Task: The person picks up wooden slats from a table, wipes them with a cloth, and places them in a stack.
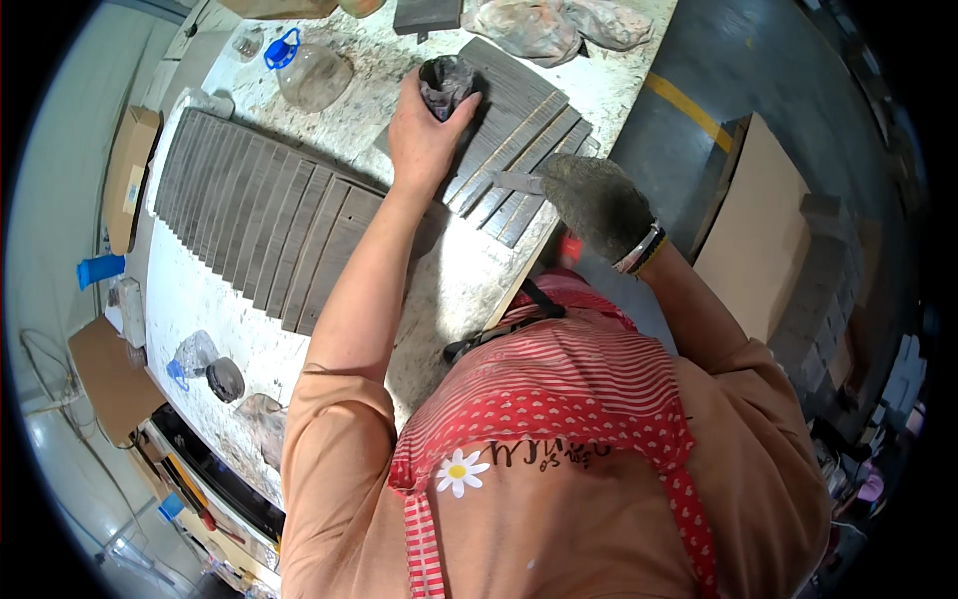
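My bare left hand is wrapped round a small dark cup with a crumpled, plastic-like lining. It holds the cup over a stack of grey wood-grain boards at the table's right part. On my right hand is a dirty, dark work glove. Its fingers are closed on a flat metal putty knife, whose blade reaches left over the near ends of the boards. Several narrow strips at the stack's right side lie slightly apart, with pale edges showing.
A long fanned row of grey boards lies left of my forearm on the stained white table. Behind it sits a clear jug with a blue handle. A round dark tin rests near the left edge; cardboard stands beyond the table's right edge.
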`<state>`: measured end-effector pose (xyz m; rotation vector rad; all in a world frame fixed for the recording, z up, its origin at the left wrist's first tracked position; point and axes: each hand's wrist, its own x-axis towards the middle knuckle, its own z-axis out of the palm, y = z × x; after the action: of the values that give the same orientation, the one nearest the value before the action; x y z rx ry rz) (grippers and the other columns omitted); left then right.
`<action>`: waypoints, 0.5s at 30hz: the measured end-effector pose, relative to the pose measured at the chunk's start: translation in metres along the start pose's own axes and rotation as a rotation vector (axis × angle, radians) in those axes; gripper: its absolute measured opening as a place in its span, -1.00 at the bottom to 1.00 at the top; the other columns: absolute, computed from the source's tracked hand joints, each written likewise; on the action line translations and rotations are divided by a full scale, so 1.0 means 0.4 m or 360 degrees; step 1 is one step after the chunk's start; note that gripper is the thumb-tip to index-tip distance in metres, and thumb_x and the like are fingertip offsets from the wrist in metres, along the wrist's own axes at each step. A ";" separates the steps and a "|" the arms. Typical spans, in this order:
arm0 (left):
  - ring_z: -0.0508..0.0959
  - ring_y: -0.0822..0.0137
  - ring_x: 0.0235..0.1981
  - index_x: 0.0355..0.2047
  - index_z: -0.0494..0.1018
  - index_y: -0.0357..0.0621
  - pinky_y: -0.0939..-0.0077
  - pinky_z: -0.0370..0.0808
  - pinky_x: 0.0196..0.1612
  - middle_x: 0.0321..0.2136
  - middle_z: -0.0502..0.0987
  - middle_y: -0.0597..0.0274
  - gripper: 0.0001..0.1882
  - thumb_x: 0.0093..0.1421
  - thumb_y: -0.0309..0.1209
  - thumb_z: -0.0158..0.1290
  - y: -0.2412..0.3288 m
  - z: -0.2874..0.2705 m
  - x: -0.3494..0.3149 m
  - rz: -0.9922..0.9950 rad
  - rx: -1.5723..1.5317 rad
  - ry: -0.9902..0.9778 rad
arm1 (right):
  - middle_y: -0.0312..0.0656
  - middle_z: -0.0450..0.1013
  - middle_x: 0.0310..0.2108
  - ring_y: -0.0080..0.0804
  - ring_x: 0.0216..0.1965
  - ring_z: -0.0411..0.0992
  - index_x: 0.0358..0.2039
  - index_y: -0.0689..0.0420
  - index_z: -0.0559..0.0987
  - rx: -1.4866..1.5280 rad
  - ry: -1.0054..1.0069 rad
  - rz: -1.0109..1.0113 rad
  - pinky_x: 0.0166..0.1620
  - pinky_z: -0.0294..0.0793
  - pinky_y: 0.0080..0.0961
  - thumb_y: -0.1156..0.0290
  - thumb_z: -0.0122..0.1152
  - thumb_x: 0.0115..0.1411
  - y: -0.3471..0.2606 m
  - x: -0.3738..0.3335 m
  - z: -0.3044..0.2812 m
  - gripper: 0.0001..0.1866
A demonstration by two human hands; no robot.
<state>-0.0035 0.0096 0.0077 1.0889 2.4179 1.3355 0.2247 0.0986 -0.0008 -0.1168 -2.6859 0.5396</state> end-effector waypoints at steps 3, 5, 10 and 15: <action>0.55 -0.05 -0.10 0.10 0.28 -0.34 0.24 0.45 -0.01 -0.14 0.54 -0.18 -0.20 -0.03 -0.09 0.32 -0.005 -0.006 -0.001 -0.0008 0.0009 0.0015 | -0.10 0.48 -0.21 -0.12 -0.16 0.46 -0.20 0.16 0.54 -0.0160 0.0064 -0.0042 -0.11 0.48 -0.25 0.46 0.13 0.05 -0.003 0.015 -0.041 -0.75; 0.56 -0.05 -0.12 0.09 0.29 -0.33 0.23 0.46 -0.03 -0.15 0.55 -0.17 -0.21 -0.02 -0.09 0.32 -0.005 -0.005 -0.003 0.0006 -0.0019 0.0004 | -0.13 0.48 -0.20 -0.16 -0.13 0.46 -0.18 0.14 0.56 -0.0330 -0.0135 0.0012 -0.09 0.48 -0.28 0.45 0.14 0.04 0.012 0.026 -0.059 -0.72; 0.57 -0.05 -0.14 0.09 0.29 -0.33 0.22 0.47 -0.04 -0.17 0.55 -0.17 -0.22 -0.02 -0.10 0.31 0.003 -0.003 -0.002 -0.0005 0.0023 0.0017 | -0.12 0.48 -0.21 -0.17 -0.16 0.46 -0.18 0.14 0.56 -0.0454 -0.0250 0.0195 -0.11 0.48 -0.29 0.46 0.16 0.00 0.086 0.015 -0.068 -0.70; 0.57 -0.05 -0.14 0.08 0.29 -0.33 0.23 0.47 -0.05 -0.18 0.56 -0.17 -0.22 -0.02 -0.11 0.32 0.001 -0.001 -0.002 -0.0017 0.0065 0.0002 | -0.08 0.48 -0.29 -0.17 -0.25 0.48 -0.22 0.15 0.54 -0.0349 -0.0173 0.0094 -0.20 0.49 -0.29 0.45 0.07 0.06 0.088 0.004 -0.055 -0.75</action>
<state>-0.0030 0.0089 0.0081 1.0833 2.4585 1.2896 0.2322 0.1390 0.0047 -0.2346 -2.8490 0.2742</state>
